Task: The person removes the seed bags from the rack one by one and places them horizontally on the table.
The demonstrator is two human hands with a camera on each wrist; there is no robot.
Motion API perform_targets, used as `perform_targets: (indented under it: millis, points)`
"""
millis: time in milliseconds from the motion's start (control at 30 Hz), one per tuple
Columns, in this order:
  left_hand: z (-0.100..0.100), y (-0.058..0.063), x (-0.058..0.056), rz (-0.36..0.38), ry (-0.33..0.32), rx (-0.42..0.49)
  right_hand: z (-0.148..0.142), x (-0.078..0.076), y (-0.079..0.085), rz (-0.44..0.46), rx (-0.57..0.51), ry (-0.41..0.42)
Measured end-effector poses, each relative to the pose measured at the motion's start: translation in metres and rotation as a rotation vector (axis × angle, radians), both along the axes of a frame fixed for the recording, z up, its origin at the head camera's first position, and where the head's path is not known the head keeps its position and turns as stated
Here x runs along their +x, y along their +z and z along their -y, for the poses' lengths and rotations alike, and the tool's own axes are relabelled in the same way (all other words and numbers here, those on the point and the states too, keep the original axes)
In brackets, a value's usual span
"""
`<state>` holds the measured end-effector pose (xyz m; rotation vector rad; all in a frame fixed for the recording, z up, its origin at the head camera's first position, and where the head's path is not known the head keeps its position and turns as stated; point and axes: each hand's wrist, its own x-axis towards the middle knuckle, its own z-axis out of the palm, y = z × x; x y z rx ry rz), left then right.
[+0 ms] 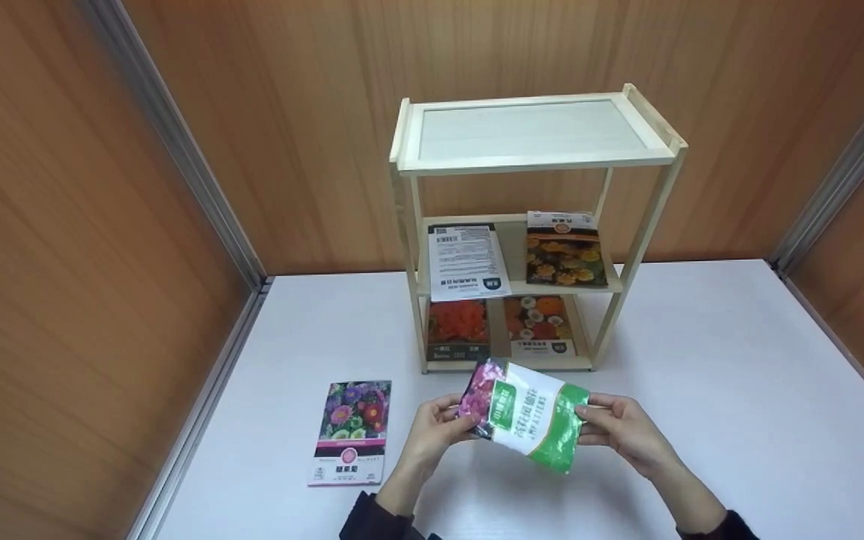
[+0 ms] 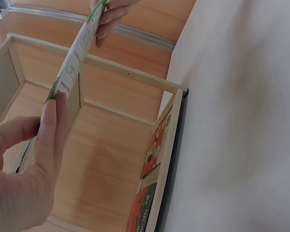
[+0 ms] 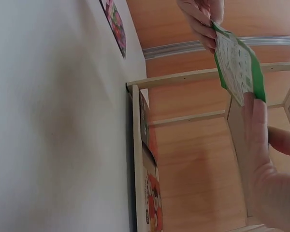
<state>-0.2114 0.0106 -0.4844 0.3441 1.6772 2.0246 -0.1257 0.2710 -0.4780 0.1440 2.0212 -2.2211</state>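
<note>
A green, white and pink seed packet [image 1: 529, 412] is held tilted above the table, in front of a small wooden shelf [image 1: 537, 166]. My left hand [image 1: 436, 431] pinches its pink flower end between thumb and fingers. At the green end, my right hand [image 1: 627, 431] pinches it the same way. In the left wrist view the packet [image 2: 75, 58] shows nearly edge-on; the right wrist view shows its printed back [image 3: 234, 63]. Left of my left hand, a second seed packet [image 1: 352, 433] with purple and red flowers lies flat on the white table.
On the middle shelf lie a white text-covered packet [image 1: 468, 259] and a packet with yellow-orange flowers [image 1: 564, 251]. The bottom shelf bears a red-flower packet [image 1: 459, 328] and an orange-and-white one [image 1: 541, 322]. Wood-grain panels [image 1: 327, 135] enclose the table [image 1: 739, 360].
</note>
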Motion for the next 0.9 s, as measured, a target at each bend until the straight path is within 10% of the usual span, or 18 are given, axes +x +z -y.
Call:
perform_targets:
  millis: [200,567,900]
  points:
    - [-0.002,0.001,-0.002,0.007,0.023,0.015,0.007,0.001,-0.002,-0.033,0.029,-0.063]
    - [-0.042,-0.012,0.024,0.129,0.346,0.129,0.042,-0.005,-0.019,0.018,-0.043,-0.447]
    - [-0.067,-0.026,0.045,0.102,0.412,0.040,0.061,-0.011,-0.030,-0.009,-0.047,-0.531]
